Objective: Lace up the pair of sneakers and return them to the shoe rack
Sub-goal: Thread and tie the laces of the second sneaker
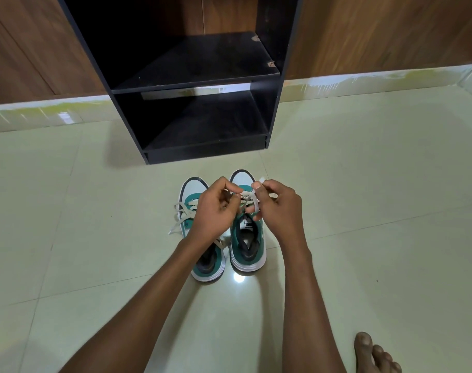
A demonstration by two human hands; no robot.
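Observation:
Two green-and-white sneakers stand side by side on the tiled floor, toes pointing at the rack. The left sneaker (191, 196) has loose white laces trailing to its left. Over the right sneaker (247, 246) both hands work its white lace (249, 196). My left hand (214, 208) has its fingers curled and pinches one lace end. My right hand (279, 205) pinches the other lace end between thumb and fingers, the tip sticking up above it. The black shoe rack (194, 87) stands just beyond the sneakers, with nothing on its two shelves.
A wooden wall (377, 30) with a pale skirting runs behind the rack. My bare foot (375, 354) rests on the floor at the bottom right. Glossy tiles (377, 184) spread to both sides of the sneakers.

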